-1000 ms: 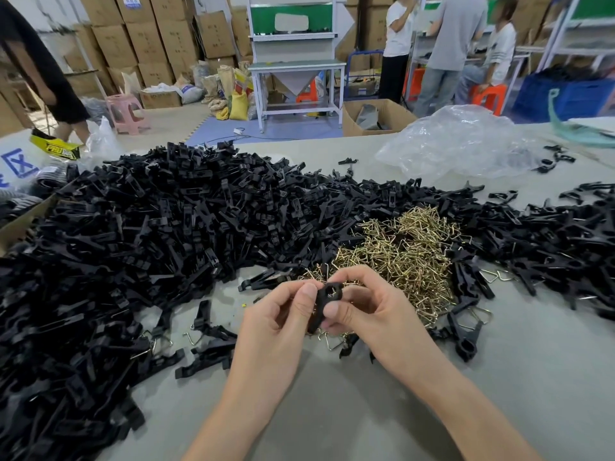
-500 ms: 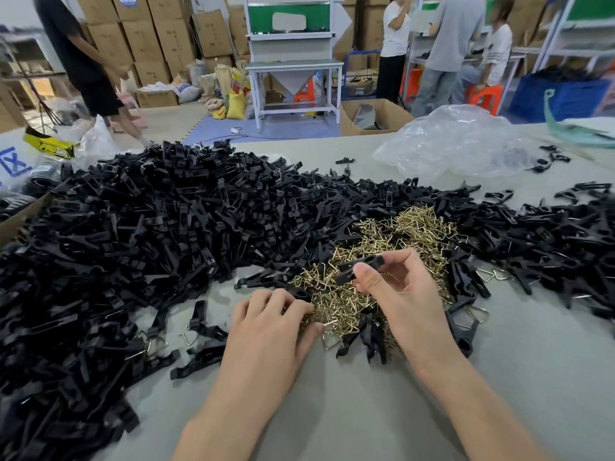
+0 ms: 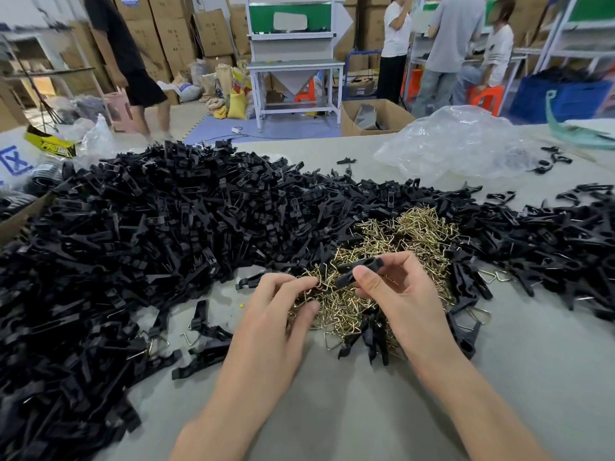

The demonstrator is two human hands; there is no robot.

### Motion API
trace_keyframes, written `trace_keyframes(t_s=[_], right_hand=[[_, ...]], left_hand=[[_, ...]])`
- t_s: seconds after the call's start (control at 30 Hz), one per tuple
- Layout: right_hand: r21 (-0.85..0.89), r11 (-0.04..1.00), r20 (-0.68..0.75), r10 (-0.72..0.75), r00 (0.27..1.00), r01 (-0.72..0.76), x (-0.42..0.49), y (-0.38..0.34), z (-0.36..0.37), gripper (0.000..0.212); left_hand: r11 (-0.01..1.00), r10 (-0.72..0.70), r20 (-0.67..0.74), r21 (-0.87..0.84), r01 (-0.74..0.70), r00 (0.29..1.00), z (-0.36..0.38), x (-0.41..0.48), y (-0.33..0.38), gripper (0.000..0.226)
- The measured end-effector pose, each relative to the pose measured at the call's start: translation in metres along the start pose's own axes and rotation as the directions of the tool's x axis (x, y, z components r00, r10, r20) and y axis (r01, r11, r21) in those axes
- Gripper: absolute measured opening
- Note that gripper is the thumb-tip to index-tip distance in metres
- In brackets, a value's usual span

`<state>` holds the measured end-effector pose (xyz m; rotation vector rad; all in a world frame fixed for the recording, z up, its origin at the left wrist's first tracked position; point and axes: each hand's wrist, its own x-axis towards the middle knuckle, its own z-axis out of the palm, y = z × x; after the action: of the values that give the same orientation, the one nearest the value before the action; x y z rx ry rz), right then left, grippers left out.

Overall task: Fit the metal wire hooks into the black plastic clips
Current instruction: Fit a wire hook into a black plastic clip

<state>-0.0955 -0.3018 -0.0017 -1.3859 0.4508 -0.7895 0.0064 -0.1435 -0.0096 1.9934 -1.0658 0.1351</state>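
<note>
Head view, left to right. Heaped over the left and far side of the desk (image 3: 332, 410): loose black plastic clips (image 3: 133, 244), spilling on toward the right edge.

Near centre, left hand (image 3: 276, 317) lowered to the near-left edge of the brass-coloured wire hooks (image 3: 399, 241). Fingers (image 3: 307, 281) curled, forefinger and thumb tips set among the tangled wire with strands between them. Impossible to tell whether one hook is truly gripped or only being teased loose.

Just right of it, right hand (image 3: 402, 294) held a little above the same pile, thumb and fingertips pinching one clip (image 3: 356, 265). Clip held roughly level, an opening showing at its right end, long end pointing left toward the left hand. Clip and left fingertips near but apart. No hook seen in the clip yet.

Step in hand, by judgement: fetching a hook for the clip held ready. Next move calls for freeing a single hook from the tangle, turning its ends toward the clip, then pressing it home against a firm right-hand pinch.
</note>
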Motion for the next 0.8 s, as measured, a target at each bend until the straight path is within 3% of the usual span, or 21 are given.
trace_keyframes(t_s=[0.13,0.23,0.53,0.8], right_hand=[[-0.005,1.0,0.063,0.01,0.998,-0.01,0.0,0.0003,0.0012,0.036],[-0.021,1.0,0.101,0.015,0.995,-0.013,-0.0004,0.001,0.0026,0.03],[-0.045,0.999,0.103,0.026,0.994,-0.021,0.0005,0.0057,0.0021,0.039],[-0.041,0.999,0.133,0.021,0.991,-0.016,-0.0005,0.0035,0.002,0.032]], left_hand=[[0.953,-0.15,-0.043,-0.273,0.133,0.988,-0.0005,0.0013,0.0079,0.016],[0.858,-0.264,0.015,-0.453,0.241,0.965,-0.0023,0.004,0.0074,0.021],[0.944,-0.195,0.028,-0.267,0.195,0.981,-0.0003,0.0018,0.0079,0.03],[0.861,-0.305,0.014,-0.422,0.282,0.952,-0.0004,0.0039,0.0033,0.028]])
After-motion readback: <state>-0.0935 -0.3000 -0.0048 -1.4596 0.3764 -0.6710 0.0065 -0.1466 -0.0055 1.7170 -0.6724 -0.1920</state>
